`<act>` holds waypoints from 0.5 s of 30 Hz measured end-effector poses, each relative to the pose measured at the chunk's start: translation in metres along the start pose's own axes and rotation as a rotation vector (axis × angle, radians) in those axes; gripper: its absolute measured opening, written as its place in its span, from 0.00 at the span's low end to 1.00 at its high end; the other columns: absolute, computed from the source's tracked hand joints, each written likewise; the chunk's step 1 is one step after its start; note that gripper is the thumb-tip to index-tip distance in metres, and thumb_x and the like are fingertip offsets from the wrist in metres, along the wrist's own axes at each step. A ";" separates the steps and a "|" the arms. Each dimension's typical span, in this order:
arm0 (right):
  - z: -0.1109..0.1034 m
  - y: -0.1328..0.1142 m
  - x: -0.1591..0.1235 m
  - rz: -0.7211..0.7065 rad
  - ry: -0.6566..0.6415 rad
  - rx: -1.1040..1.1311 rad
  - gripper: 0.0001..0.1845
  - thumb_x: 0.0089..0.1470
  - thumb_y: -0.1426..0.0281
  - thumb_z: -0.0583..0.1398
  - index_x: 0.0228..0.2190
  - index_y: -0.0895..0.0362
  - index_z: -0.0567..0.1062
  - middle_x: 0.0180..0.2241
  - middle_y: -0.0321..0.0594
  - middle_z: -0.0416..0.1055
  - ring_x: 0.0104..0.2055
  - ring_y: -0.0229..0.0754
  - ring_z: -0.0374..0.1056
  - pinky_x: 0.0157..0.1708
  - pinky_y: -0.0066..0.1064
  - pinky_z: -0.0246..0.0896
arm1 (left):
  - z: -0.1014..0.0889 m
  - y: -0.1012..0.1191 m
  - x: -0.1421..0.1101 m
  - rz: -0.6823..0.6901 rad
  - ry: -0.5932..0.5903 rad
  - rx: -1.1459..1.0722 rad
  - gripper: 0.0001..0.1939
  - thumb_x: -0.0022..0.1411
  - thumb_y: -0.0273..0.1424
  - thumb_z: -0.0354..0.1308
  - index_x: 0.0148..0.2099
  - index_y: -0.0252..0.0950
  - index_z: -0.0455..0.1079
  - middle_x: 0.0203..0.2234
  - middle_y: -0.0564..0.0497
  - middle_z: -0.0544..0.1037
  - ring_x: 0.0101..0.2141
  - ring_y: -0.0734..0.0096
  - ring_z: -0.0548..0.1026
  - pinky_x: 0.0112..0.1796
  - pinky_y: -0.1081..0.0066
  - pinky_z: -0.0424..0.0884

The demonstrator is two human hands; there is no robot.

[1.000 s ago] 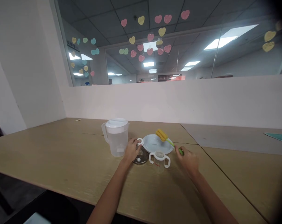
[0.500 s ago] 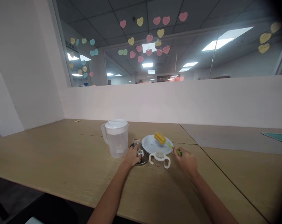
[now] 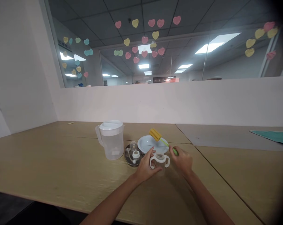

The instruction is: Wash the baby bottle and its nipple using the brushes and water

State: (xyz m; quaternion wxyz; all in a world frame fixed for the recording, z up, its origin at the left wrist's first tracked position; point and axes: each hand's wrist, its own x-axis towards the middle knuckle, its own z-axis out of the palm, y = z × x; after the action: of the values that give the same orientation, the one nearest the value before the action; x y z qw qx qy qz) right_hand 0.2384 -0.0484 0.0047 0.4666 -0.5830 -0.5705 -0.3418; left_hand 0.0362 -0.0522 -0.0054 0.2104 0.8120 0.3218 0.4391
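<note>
My left hand (image 3: pixel 146 167) is curled round the left side of a small clear bottle with white handles (image 3: pixel 159 160) that stands on the wooden table (image 3: pixel 62 165). My right hand (image 3: pixel 182 161) grips the green handle of a brush with a yellow sponge head (image 3: pixel 155 134). The sponge end hangs over a white plate (image 3: pixel 149 143) just behind the bottle. A dark round tray (image 3: pixel 129 154) to the left holds a white cap and a clear cover.
A clear plastic jug with a white lid (image 3: pixel 110 139) stands left of the tray. A teal cloth (image 3: pixel 272 136) lies at the far right of the table. A low white wall with a window runs along the table's back edge.
My left hand set the white cap down on the dark tray, then moved right onto the handled bottle. My right hand kept hold of the brush.
</note>
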 end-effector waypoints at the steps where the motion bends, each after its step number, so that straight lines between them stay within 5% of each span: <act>1: 0.000 0.000 0.000 0.007 -0.012 0.006 0.25 0.57 0.58 0.51 0.17 0.59 0.73 0.14 0.39 0.68 0.16 0.32 0.58 0.21 0.26 0.39 | 0.001 -0.002 0.000 -0.035 0.001 -0.026 0.46 0.45 0.39 0.66 0.62 0.40 0.49 0.50 0.45 0.69 0.45 0.61 0.70 0.46 0.62 0.68; 6: -0.004 -0.005 0.004 0.195 -0.136 0.109 0.26 0.56 0.54 0.50 0.21 0.58 0.75 0.18 0.40 0.71 0.19 0.35 0.61 0.21 0.26 0.40 | 0.004 -0.001 0.003 -0.112 -0.038 -0.095 0.29 0.40 0.40 0.68 0.45 0.36 0.69 0.38 0.48 0.74 0.38 0.63 0.72 0.39 0.67 0.69; 12: -0.012 -0.003 0.021 0.573 -0.281 0.695 0.25 0.46 0.49 0.56 0.23 0.60 0.76 0.25 0.43 0.74 0.28 0.41 0.66 0.26 0.27 0.54 | 0.001 0.016 -0.001 -0.129 -0.128 -0.283 0.28 0.44 0.37 0.67 0.47 0.35 0.64 0.41 0.47 0.75 0.41 0.62 0.72 0.41 0.67 0.68; 15: -0.013 0.001 0.026 0.723 -0.316 0.910 0.27 0.41 0.48 0.59 0.23 0.62 0.76 0.20 0.40 0.69 0.22 0.37 0.60 0.21 0.26 0.51 | -0.004 0.021 -0.001 -0.048 0.009 -0.234 0.28 0.43 0.38 0.67 0.46 0.36 0.62 0.40 0.47 0.75 0.41 0.62 0.73 0.42 0.65 0.69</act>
State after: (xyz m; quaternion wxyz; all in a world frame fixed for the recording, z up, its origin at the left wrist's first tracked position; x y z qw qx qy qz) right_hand 0.2438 -0.0513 0.0332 0.6654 -0.5255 -0.4877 0.2077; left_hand 0.0394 -0.0674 0.0091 0.3126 0.7720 0.2886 0.4722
